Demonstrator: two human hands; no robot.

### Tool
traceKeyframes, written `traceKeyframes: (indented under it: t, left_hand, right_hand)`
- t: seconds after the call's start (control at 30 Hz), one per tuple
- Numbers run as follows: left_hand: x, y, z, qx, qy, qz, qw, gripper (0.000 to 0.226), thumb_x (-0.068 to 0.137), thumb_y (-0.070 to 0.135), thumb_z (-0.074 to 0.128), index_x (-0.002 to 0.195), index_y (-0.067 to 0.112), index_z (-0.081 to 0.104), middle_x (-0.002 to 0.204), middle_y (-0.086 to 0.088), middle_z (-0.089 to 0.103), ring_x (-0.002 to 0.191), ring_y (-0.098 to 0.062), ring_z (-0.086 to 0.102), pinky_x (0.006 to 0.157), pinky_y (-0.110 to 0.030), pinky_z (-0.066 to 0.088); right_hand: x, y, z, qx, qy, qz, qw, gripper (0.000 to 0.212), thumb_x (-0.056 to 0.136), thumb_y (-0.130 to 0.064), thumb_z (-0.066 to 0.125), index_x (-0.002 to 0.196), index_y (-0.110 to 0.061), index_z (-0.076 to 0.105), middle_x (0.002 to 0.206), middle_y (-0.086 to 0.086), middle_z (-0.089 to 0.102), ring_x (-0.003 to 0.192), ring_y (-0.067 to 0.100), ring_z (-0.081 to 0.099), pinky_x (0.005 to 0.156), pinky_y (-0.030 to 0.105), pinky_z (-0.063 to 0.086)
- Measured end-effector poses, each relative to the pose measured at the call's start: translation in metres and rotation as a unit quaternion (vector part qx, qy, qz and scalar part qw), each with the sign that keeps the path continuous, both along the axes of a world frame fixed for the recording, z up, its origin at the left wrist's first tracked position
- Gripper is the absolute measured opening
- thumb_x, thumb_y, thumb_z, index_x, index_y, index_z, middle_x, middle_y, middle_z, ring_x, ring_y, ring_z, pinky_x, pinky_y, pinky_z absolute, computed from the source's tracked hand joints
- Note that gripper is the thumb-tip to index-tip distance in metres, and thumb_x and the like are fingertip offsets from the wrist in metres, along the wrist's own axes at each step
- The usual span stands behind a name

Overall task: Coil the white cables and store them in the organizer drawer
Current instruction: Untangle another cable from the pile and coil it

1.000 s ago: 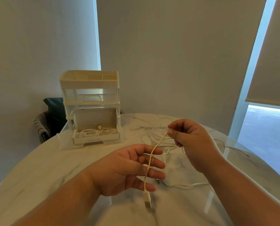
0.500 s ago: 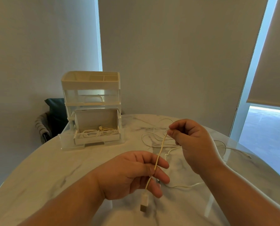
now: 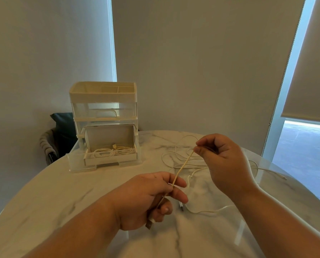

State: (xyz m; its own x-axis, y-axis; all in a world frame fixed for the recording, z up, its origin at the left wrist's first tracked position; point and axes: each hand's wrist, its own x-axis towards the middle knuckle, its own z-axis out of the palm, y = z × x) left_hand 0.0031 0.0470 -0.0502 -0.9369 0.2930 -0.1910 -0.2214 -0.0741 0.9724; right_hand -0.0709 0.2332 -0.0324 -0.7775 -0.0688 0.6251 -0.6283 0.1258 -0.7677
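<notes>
A white cable (image 3: 183,167) runs taut between my two hands above the marble table. My left hand (image 3: 151,200) curls its fingers round the cable's lower end, with the USB plug (image 3: 149,224) sticking out below the fist. My right hand (image 3: 220,161) pinches the cable higher up, between thumb and forefinger. The rest of the cable lies in loose loops (image 3: 174,157) on the table behind the hands. The organizer (image 3: 103,125) stands at the back left with its bottom drawer (image 3: 110,158) pulled open, and a coiled white cable (image 3: 112,151) lies inside.
A second loose cable end (image 3: 181,206) lies on the round marble table (image 3: 62,192) just right of my left hand. Another plug (image 3: 282,177) rests near the right edge. A dark chair (image 3: 56,138) stands behind the organizer. Blinds cover the window at right.
My left hand has closed from open fingers into a curled grip round the cable, drawing the plug up against the fist. My right hand keeps its pinch in nearly the same place.
</notes>
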Motion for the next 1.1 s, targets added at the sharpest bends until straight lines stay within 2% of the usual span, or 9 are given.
traceKeyframes:
  t: [0.27, 0.4, 0.53, 0.63, 0.7, 0.8, 0.9, 1.0, 1.1]
  left_hand:
    - [0.0, -0.003, -0.001, -0.057, -0.03, -0.052, 0.997, 0.032, 0.105, 0.007, 0.033, 0.121, 0.001, 0.06, 0.099, -0.018, 0.072, 0.06, -0.014, 0.053, 0.049, -0.021, 0.036]
    - [0.002, -0.006, 0.0, -0.006, 0.0, -0.116, 0.993, 0.029, 0.101, 0.006, 0.038, 0.111, 0.001, 0.065, 0.098, -0.021, 0.072, 0.059, -0.015, 0.058, 0.055, -0.024, 0.041]
    - [0.005, -0.006, 0.005, 0.061, 0.042, -0.131, 0.989, 0.032, 0.083, 0.001, 0.044, 0.105, 0.0, 0.067, 0.094, -0.023, 0.071, 0.054, -0.016, 0.058, 0.054, -0.024, 0.045]
    - [0.007, -0.008, 0.008, 0.143, 0.069, -0.141, 0.977, 0.033, 0.082, -0.003, 0.047, 0.106, 0.0, 0.069, 0.095, -0.023, 0.071, 0.057, -0.017, 0.06, 0.056, -0.026, 0.048]
    - [0.007, -0.011, 0.01, 0.2, 0.095, -0.15, 0.964, 0.031, 0.084, -0.003, 0.053, 0.11, 0.002, 0.07, 0.098, -0.021, 0.071, 0.066, -0.019, 0.066, 0.061, -0.029, 0.052]
    - [0.005, -0.017, 0.014, 0.272, 0.126, -0.157, 0.941, 0.032, 0.087, -0.006, 0.059, 0.117, 0.002, 0.068, 0.109, -0.019, 0.071, 0.093, -0.027, 0.072, 0.082, -0.036, 0.058]
    - [0.005, -0.022, 0.016, 0.301, 0.147, -0.13, 0.933, 0.037, 0.085, -0.01, 0.06, 0.119, 0.002, 0.068, 0.121, -0.021, 0.068, 0.117, -0.035, 0.064, 0.1, -0.044, 0.052]
    - [0.006, -0.022, 0.018, 0.308, 0.16, -0.082, 0.934, 0.041, 0.075, -0.01, 0.07, 0.115, 0.002, 0.071, 0.122, -0.022, 0.068, 0.119, -0.035, 0.063, 0.098, -0.043, 0.053]
    - [0.008, -0.024, 0.023, 0.308, 0.163, -0.046, 0.936, 0.046, 0.068, -0.009, 0.076, 0.112, 0.0, 0.072, 0.121, -0.022, 0.068, 0.117, -0.035, 0.064, 0.093, -0.04, 0.056]
  right_hand:
    - [0.005, -0.004, 0.001, 0.103, 0.129, -0.05, 0.985, 0.025, 0.084, -0.008, 0.076, 0.084, -0.033, 0.07, 0.089, -0.019, 0.068, 0.086, 0.008, 0.064, 0.073, 0.009, 0.046]
    - [0.001, -0.003, -0.001, 0.107, 0.139, -0.052, 0.983, 0.026, 0.085, -0.008, 0.076, 0.085, -0.033, 0.07, 0.091, -0.019, 0.067, 0.085, 0.008, 0.063, 0.072, 0.009, 0.045]
    - [-0.009, -0.003, -0.008, 0.119, 0.093, -0.047, 0.987, 0.021, 0.087, -0.014, 0.074, 0.085, -0.034, 0.07, 0.088, -0.02, 0.068, 0.086, 0.006, 0.063, 0.073, 0.01, 0.046]
    - [-0.012, -0.009, -0.015, 0.151, 0.054, -0.024, 0.987, 0.015, 0.089, -0.021, 0.071, 0.086, -0.035, 0.071, 0.086, -0.019, 0.069, 0.087, 0.002, 0.064, 0.074, 0.012, 0.048]
    - [-0.011, -0.013, -0.017, 0.188, 0.041, 0.013, 0.981, 0.015, 0.093, -0.021, 0.065, 0.085, -0.031, 0.072, 0.084, -0.014, 0.071, 0.087, 0.002, 0.065, 0.076, 0.017, 0.05]
    - [-0.008, -0.021, -0.022, 0.227, 0.022, 0.09, 0.969, 0.023, 0.097, -0.019, 0.055, 0.078, -0.022, 0.069, 0.074, -0.003, 0.068, 0.073, 0.013, 0.063, 0.073, 0.04, 0.052]
    - [-0.004, -0.027, -0.029, 0.265, 0.005, 0.147, 0.953, 0.024, 0.098, -0.019, 0.049, 0.082, -0.018, 0.067, 0.078, 0.003, 0.068, 0.075, 0.022, 0.062, 0.073, 0.047, 0.052]
    - [0.003, -0.032, -0.036, 0.28, -0.038, 0.19, 0.94, 0.029, 0.1, -0.033, 0.049, 0.082, -0.019, 0.066, 0.073, -0.006, 0.065, 0.067, 0.013, 0.056, 0.07, 0.042, 0.049]
    - [0.008, -0.037, -0.038, 0.256, -0.118, 0.22, 0.934, 0.042, 0.088, -0.057, 0.051, 0.085, -0.02, 0.068, 0.071, 0.007, 0.063, 0.061, 0.02, 0.048, 0.066, 0.044, 0.042]
